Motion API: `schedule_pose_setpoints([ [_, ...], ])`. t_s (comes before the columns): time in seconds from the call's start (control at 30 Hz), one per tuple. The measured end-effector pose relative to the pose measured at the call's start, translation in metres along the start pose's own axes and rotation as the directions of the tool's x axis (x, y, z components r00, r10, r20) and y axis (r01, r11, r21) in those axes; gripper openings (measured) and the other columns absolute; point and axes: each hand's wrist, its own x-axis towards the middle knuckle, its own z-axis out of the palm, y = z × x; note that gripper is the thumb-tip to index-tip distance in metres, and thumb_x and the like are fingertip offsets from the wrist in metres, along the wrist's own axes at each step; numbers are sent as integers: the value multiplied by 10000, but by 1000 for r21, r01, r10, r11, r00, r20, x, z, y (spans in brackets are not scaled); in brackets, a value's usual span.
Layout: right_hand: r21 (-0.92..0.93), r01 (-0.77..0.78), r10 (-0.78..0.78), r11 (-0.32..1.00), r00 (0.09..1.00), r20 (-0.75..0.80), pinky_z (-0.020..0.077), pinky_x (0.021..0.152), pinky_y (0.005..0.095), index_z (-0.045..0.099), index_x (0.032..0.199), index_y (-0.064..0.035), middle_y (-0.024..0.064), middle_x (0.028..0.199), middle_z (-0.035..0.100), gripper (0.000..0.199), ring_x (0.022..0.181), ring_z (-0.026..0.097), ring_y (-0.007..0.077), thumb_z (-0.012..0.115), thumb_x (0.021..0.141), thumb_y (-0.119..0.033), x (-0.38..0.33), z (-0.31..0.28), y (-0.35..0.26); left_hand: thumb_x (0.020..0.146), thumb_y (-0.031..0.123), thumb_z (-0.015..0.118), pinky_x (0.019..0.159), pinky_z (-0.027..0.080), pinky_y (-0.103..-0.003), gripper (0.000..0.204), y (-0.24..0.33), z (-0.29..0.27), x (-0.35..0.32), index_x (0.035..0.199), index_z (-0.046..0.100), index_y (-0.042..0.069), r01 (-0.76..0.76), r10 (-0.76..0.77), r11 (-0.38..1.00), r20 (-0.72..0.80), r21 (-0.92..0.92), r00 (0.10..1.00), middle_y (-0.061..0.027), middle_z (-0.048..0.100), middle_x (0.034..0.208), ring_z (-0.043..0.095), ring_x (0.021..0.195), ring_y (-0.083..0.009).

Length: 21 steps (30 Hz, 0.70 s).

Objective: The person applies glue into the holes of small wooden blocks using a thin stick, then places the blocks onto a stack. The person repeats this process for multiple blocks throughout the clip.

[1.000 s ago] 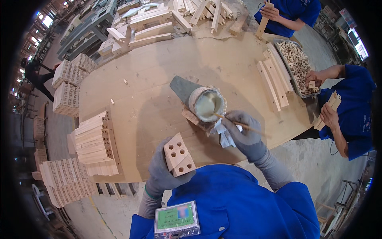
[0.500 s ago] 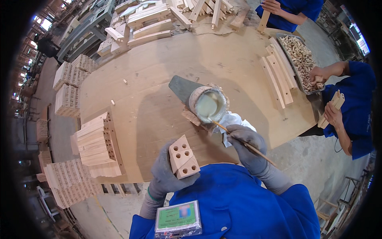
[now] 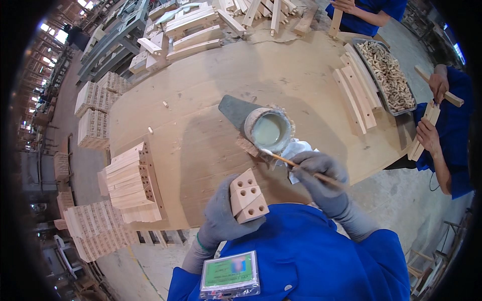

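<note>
My left hand [image 3: 220, 214], in a grey glove, is closed around a small bundle of pale wooden pieces [image 3: 249, 196], their ends drilled with paired round holes and facing up. My gloved right hand [image 3: 324, 181] grips a thin wooden stick [image 3: 287, 161] with a whitish tip. That tip sits just outside the near rim of a round, crusted pot [image 3: 249, 123], which holds milky, glue-like liquid [image 3: 267, 131]. A crumpled white cloth [image 3: 297, 148] lies between the pot and my right hand. Beyond the pot a flat dark-green piece [image 3: 234, 111] sticks out.
Drilled wooden parts [image 3: 131, 183] are stacked on the table's left side. Curved wooden rails [image 3: 355, 100] lie at right beside a tray of dowels [image 3: 386, 75]. One co-worker's hands [image 3: 428, 134] handle wooden pieces at right; another person [image 3: 369, 17] stands at the far right.
The stick's tip has come out of the pot over its near rim. My left hand has shifted right with the wooden pieces. The co-worker's hand has left the dowel tray and holds wood.
</note>
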Motion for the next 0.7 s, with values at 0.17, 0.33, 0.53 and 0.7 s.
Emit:
schedule_pose_setpoints([
  [0.17, 204, -476, 466, 855, 879, 99, 500, 660, 247, 583, 906, 7, 85, 816, 644, 202, 727, 610, 106, 706, 808, -119, 53, -7, -68, 549, 283, 847, 840, 490, -355, 911, 10, 3, 0, 1286, 381, 21, 22, -24, 998, 53, 55, 998, -129, 564, 1098, 609, 974, -261],
  [0.33, 128, -521, 464, 844, 828, 315, 465, 611, 228, 609, 914, 21, 34, 719, 606, 223, 676, 577, 83, 683, 835, -174, 67, -3, -73, 555, 281, 839, 856, 483, -347, 903, 13, 6, 0, 1289, 380, 24, -1, 2, 1000, 87, -10, 996, -128, 564, 1099, 605, 983, -248],
  [0.53, -3, -432, 399, 902, 832, 386, 504, 598, 227, 575, 898, 13, 90, 780, 647, 131, 679, 620, 114, 666, 833, -55, 60, 0, -63, 563, 282, 835, 881, 471, -344, 908, 18, 6, -3, 1298, 369, 22, 10, -12, 1000, 96, 27, 995, -134, 569, 1104, 600, 1000, -240],
  [0.7, -74, -426, 416, 902, 810, 413, 489, 588, 214, 581, 899, 8, 78, 776, 644, 138, 685, 610, 95, 673, 835, -73, 56, 2, -61, 563, 285, 838, 892, 469, -348, 924, 19, 9, -6, 1303, 358, 10, 22, -23, 1000, 94, 5, 995, -140, 571, 1099, 600, 1002, -246],
])
